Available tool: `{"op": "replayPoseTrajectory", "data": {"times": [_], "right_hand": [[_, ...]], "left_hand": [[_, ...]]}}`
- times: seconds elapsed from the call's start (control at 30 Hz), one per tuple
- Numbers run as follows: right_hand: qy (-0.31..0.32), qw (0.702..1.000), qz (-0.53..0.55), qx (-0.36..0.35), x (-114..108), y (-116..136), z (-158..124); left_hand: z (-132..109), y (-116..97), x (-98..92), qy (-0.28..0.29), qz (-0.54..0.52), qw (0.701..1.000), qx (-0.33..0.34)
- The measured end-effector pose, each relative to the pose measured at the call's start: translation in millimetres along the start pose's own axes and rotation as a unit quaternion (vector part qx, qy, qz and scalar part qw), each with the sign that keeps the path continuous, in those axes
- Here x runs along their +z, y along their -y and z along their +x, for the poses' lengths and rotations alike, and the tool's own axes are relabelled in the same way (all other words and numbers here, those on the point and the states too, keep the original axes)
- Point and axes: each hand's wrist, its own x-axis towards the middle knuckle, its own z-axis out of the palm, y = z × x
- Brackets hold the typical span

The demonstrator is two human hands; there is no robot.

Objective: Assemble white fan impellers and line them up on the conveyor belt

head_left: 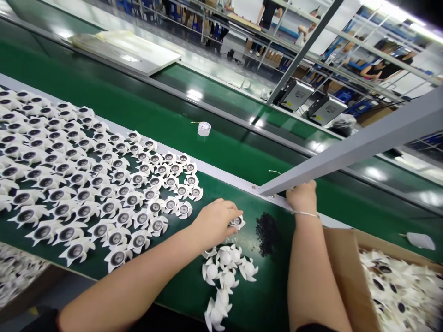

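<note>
My left hand [216, 223] is closed on a small white fan blade [237, 222], its dark round hub facing up, just above the green table. Below that hand lies a loose cluster of white fan blades [228, 272], several with their domed sides up. A heap of tiny black parts [267, 234] rests between my two arms. My right hand [302, 196] is at the far table edge, beside the foot of a slanting grey post [346, 154]. The post hides its fingers, so whatever they hold or touch cannot be made out.
Rows of hub-up fan blades [83, 184] cover the table's left side. At right stands a cardboard box [341, 258] full of fan blades. Beyond the table edge, a green conveyor belt [155, 124] carries a small round white part with a wire [204, 128] and a white piece [419, 240].
</note>
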Motion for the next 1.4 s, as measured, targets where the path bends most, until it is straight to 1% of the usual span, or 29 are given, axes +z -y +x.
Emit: {"op": "replayPoseTrajectory", "data": {"times": [0.03,0.1,0.13,0.17,0.2,0.23,0.3,0.37,0.43,0.5,0.57,0.63,0.7,0.77,0.87,1.0,1.13,1.2,1.23,1.33,1.37,1.4], "right_hand": [[-0.019,0.999,0.003,0.033,-8,0,-11],[-0.077,0.99,0.036,0.11,-27,4,-40],[-0.121,0.977,0.092,0.148,-38,9,-58],[-0.158,0.96,0.164,0.164,-47,14,-76],[-0.177,0.942,0.244,0.148,-55,21,-95],[-0.166,0.928,0.314,0.114,-61,28,-113],[-0.101,0.907,0.407,0.039,-64,42,-143],[-0.018,0.892,0.45,-0.035,-56,52,-165],[0.027,0.888,0.449,-0.093,-43,58,-176],[0.034,0.9,0.409,-0.146,-30,62,-179],[0.019,0.915,0.35,-0.201,-19,64,-178],[-0.006,0.926,0.29,-0.243,-12,66,-176],[-0.029,0.934,0.242,-0.26,-9,68,-175],[-0.039,0.941,0.211,-0.263,-9,70,-175],[-0.042,0.946,0.196,-0.256,-11,74,-172],[-0.01,0.948,0.206,-0.244,-13,79,-163],[0.021,0.942,0.227,-0.248,-14,74,-154],[0.037,0.931,0.247,-0.266,-17,69,-150],[0.054,0.923,0.257,-0.282,-19,68,-148],[0.13,0.895,0.271,-0.329,-24,66,-143],[0.133,0.898,0.264,-0.326,-25,67,-142],[0.117,0.911,0.25,-0.307,-24,69,-140]], "left_hand": [[0,0,0.4,-0.004,-0.005,1.0,-0.001],[-1,-1,0.0,-0.008,-0.026,1.0,-0.01],[-1,-2,-0.7,-0.012,-0.044,0.999,-0.018],[-2,-4,-1.8,-0.019,-0.066,0.997,-0.027],[-2,-6,-3.1,-0.028,-0.093,0.995,-0.039],[-2,-8,-4.4,-0.042,-0.121,0.99,-0.053],[-1,-12,-7.0,-0.07,-0.173,0.979,-0.086],[0,-15,-9.1,-0.093,-0.215,0.965,-0.12],[1,-18,-10.4,-0.104,-0.249,0.953,-0.141],[1,-18,-10.8,-0.106,-0.279,0.942,-0.151],[1,-18,-9.9,-0.109,-0.292,0.936,-0.161],[1,-15,-8.1,-0.114,-0.28,0.939,-0.162],[1,-12,-5.9,-0.117,-0.26,0.947,-0.148],[2,-9,-4.2,-0.119,-0.251,0.951,-0.136],[5,-5,-2.8,-0.121,-0.246,0.95,-0.149],[10,-1,-1.4,-0.121,-0.233,0.95,-0.17],[9,0,1.0,-0.125,-0.203,0.958,-0.161],[6,-2,1.0,-0.131,-0.195,0.96,-0.155],[4,-4,0.3,-0.131,-0.193,0.96,-0.153],[-3,-13,-6.8,-0.13,-0.182,0.964,-0.141],[-5,-16,-10.8,-0.134,-0.171,0.967,-0.13],[-7,-20,-15.6,-0.144,-0.157,0.97,-0.118]]}}
